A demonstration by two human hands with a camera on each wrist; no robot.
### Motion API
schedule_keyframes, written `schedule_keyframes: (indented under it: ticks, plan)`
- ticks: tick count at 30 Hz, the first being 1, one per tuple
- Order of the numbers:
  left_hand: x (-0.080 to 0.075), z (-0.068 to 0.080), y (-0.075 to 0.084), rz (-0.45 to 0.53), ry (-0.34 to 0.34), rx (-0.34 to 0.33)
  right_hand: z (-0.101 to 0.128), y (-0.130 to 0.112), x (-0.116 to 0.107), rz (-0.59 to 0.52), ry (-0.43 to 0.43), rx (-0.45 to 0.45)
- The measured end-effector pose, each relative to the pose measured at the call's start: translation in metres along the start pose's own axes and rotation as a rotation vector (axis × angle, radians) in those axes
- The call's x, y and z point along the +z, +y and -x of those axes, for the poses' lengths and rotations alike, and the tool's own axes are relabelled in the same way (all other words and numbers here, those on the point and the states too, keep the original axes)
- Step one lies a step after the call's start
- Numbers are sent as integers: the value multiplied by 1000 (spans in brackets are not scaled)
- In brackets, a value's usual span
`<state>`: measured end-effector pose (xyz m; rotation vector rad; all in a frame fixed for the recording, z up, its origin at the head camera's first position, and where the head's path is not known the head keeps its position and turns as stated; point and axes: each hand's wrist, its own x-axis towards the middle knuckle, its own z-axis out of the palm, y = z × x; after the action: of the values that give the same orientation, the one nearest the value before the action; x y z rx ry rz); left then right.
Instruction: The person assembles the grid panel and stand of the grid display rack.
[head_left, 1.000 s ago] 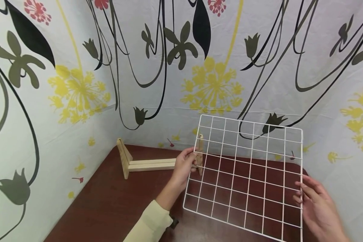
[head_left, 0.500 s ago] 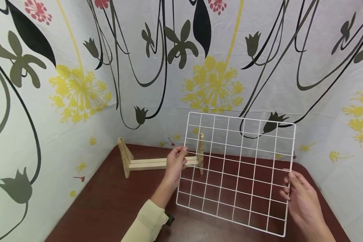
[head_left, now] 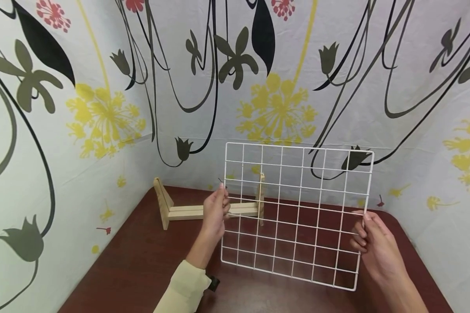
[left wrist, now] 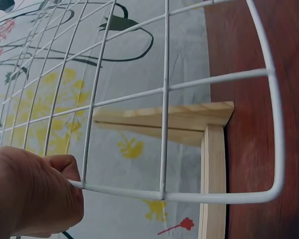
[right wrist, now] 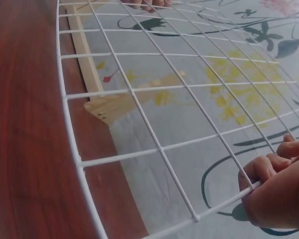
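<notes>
In the head view, a person's left hand (head_left: 214, 211) and right hand (head_left: 377, 243) are holding up a white wire grid (head_left: 298, 206) over the reddish-brown desk (head_left: 141, 269), each grip closing around an opposite side edge. The grid is standing steeply, its right end of the wooden stand (head_left: 188, 213) showing through the wires behind. Only this view is taking in the whole grid, the stand's two end pieces, and the pale sleeve (head_left: 184, 284) with a black object (head_left: 213, 283) beside its cuff. The left wrist view is bringing out a rounded grid corner and a dark groove running along an end piece (left wrist: 189, 114), which the head view is leaving too small to tell. The right wrist view is revealing two small dark marks (right wrist: 102, 115) on an end piece's tip. Patterned cloth (head_left: 203, 121) is hanging behind.
</notes>
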<state>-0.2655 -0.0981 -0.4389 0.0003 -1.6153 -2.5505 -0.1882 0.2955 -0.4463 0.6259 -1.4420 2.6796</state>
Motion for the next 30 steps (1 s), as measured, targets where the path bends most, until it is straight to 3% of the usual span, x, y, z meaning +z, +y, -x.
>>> schedule_keyframes:
  ticks: [6, 11, 20, 24, 30]
  plan:
    - [-7, -1, 5, 37, 14, 104, -8, 4, 10, -42, -31, -53]
    - [-10, -5, 12, 92, 39, 150, -18, 6, 19, -91, -68, -110]
    - [-12, -14, 32, 166, 42, 261, -33, 8, 34, -39, -16, -163]
    - [-11, -16, 38, 182, 11, 291, -37, 7, 39, 9, 31, -170]
    - [-12, -22, 38, 215, -7, 303, -42, 9, 45, 126, 195, -177]
